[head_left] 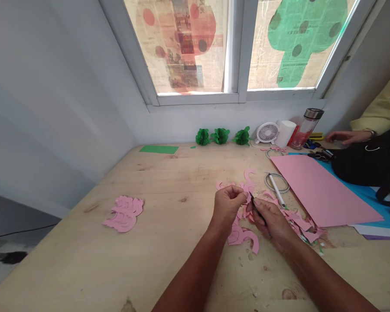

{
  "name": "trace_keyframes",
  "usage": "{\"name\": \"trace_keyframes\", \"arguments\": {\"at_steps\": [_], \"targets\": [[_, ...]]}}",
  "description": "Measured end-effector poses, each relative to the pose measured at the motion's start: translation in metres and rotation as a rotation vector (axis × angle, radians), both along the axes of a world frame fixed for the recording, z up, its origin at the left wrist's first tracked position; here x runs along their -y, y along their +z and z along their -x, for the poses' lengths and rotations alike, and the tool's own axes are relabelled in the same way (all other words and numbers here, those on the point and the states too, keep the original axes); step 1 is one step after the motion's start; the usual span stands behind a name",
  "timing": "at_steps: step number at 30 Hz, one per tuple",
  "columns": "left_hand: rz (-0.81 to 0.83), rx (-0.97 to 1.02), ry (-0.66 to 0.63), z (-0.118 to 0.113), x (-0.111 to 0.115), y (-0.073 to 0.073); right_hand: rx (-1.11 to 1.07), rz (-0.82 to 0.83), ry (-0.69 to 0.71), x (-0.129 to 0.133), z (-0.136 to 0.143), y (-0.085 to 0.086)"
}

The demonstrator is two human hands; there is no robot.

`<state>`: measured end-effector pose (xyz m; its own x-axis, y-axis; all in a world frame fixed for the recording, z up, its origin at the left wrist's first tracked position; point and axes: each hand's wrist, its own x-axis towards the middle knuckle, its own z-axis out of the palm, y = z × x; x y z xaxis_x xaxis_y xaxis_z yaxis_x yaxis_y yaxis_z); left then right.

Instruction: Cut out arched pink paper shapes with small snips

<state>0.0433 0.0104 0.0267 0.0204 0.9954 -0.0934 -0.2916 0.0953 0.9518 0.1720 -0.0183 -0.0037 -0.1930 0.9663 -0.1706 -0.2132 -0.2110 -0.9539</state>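
My left hand is closed in a pinch at a small piece of pink paper, over the middle right of the table. Close beside it, my right hand grips a slim black tool whose tip meets the paper near my left fingertips. Whether the tool is a knife or scissors I cannot make out. Curved pink paper scraps lie beneath and around both hands, some hidden by them. To the left, cut pink scalloped shapes rest in a pile on the wooden table.
A pink sheet covers blue paper at right, near a white pen. Along the wall stand green paper ornaments, a small fan and a glass bottle. Another person's hand rests at the far right, by a black bag.
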Motion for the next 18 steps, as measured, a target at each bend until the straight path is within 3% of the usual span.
{"name": "trace_keyframes", "arguments": {"at_steps": [18], "targets": [[0.015,0.049,0.013,-0.0024,0.0011,-0.0005,0.01,-0.016,-0.039,0.0006,0.0024,0.0003]]}}
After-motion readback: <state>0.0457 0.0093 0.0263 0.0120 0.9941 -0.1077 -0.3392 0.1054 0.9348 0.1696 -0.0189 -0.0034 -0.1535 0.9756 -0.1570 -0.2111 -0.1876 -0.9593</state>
